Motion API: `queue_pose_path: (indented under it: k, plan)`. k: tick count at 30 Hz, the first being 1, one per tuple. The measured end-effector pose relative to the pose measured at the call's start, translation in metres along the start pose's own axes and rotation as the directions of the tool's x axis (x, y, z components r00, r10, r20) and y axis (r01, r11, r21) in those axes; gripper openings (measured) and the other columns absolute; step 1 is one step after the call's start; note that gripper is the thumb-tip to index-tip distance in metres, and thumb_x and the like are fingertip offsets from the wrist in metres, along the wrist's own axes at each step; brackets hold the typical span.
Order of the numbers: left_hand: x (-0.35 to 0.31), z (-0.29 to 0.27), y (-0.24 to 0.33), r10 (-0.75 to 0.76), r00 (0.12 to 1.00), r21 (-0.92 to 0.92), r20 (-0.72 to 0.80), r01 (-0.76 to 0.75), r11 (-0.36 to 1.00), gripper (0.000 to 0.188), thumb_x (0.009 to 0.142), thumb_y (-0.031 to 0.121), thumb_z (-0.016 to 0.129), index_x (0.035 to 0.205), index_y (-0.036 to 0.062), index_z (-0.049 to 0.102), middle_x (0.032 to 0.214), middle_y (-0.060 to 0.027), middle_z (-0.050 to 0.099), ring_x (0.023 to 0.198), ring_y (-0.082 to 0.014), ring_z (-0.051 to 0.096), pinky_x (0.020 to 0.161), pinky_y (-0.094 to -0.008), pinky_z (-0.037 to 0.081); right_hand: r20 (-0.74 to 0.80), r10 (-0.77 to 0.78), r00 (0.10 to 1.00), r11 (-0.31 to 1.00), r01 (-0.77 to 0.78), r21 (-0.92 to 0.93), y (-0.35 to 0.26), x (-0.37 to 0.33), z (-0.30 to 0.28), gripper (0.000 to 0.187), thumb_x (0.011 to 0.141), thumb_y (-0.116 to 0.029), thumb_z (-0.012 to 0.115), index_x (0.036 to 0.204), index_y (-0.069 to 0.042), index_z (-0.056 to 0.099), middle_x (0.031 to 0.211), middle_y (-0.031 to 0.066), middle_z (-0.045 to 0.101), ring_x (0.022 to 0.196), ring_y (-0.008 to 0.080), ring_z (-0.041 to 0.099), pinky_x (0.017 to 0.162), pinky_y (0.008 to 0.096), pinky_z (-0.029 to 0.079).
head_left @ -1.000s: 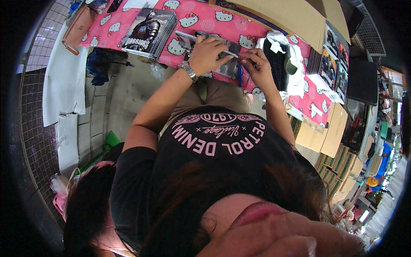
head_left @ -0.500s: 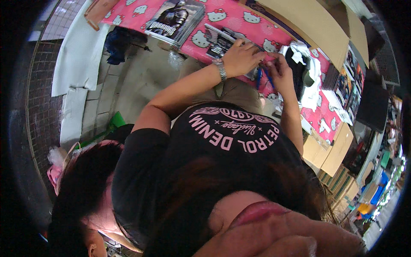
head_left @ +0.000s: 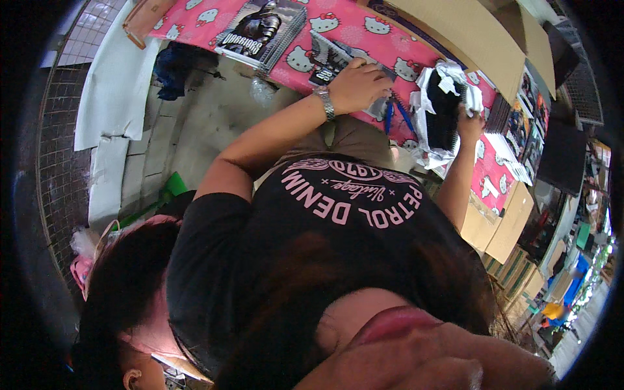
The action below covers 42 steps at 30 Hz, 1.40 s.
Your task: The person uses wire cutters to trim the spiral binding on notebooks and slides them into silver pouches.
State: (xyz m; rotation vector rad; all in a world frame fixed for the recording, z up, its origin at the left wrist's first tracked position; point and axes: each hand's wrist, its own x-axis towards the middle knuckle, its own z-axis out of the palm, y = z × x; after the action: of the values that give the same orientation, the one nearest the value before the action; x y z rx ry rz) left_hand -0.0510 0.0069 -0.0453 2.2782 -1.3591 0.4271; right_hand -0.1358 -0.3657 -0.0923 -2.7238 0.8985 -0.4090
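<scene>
My left hand (head_left: 361, 89), with a metal watch on its wrist, lies across a small dark-covered notebook (head_left: 329, 60) on the pink table, its fingers stretched out and a little apart. Just to its right are blue handles (head_left: 398, 116) of a hand tool, its head not clear to me. My right hand (head_left: 470, 125) is at the right edge of a bundle of black ridged pieces, maybe binding coils (head_left: 444, 110), lying in torn white paper (head_left: 421, 119). Its fingers are bent together there; what they hold, if anything, is too small to tell.
A larger spiral notebook (head_left: 257, 32) lies to the left on the patterned pink cover (head_left: 292, 77). Cardboard flaps (head_left: 468, 29) rise along the far edge. More printed covers (head_left: 530, 123) are stacked at the right. Another person (head_left: 146, 292) is close by on my left.
My right hand has left the spot beside my left hand and moved right to the black pieces in white paper. The left hand stays on the small notebook, and the blue handles show more fully.
</scene>
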Motion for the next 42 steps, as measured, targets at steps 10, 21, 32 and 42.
queue_pose_path:
  k: [10,21,32,42]
  plan:
    - [-0.016,0.003,-0.003,-0.326,0.939,0.110,-0.107,0.337,0.935,0.046,0.078,0.058,0.061,0.102,0.0193,0.063,0.113,-0.0010,0.052,0.129,-0.0288,0.033,0.094,-0.0805,0.012,0.030,-0.168,0.985,0.985,0.167,0.034,0.011,-0.006,0.003,0.047,0.084,-0.041,0.065,0.109,-0.002,0.055,0.103,0.0242,0.061,0.092,0.0415,0.061,0.079,0.0486,0.048]
    - [-0.020,-0.007,-0.005,-0.212,0.972,0.071,-0.098,0.220,0.973,0.051,0.074,0.061,0.063,0.097,0.0164,0.064,0.106,-0.0024,0.054,0.116,-0.0269,0.044,0.093,-0.0796,0.015,0.464,-0.527,0.712,0.350,-0.316,0.882,-0.151,-0.089,-0.018,0.030,0.088,-0.016,0.063,0.114,-0.001,0.058,0.108,0.0052,0.060,0.101,0.0098,0.051,0.087,0.0251,0.041]
    - [-0.026,-0.010,-0.008,-0.138,0.984,0.068,-0.112,0.146,0.987,0.051,0.071,0.061,0.066,0.096,0.0169,0.065,0.107,-0.0015,0.055,0.117,-0.0245,0.045,0.095,-0.0805,0.012,0.474,-0.750,0.461,0.440,-0.187,0.878,-0.158,-0.053,-0.026,0.018,0.075,-0.001,0.064,0.091,-0.005,0.056,0.129,0.0135,0.051,0.114,0.0245,0.053,0.092,0.0346,0.044]
    - [-0.024,-0.014,-0.012,-0.187,0.980,-0.012,0.062,0.188,0.982,0.048,0.074,0.059,0.064,0.102,0.0204,0.065,0.117,-0.0009,0.056,0.124,-0.0229,0.043,0.093,-0.0833,0.011,0.230,-0.874,0.427,-0.030,-0.521,0.853,-0.195,-0.065,-0.066,0.026,0.071,-0.015,0.067,0.092,-0.004,0.057,0.124,0.0147,0.052,0.116,0.0264,0.051,0.096,0.0374,0.040]
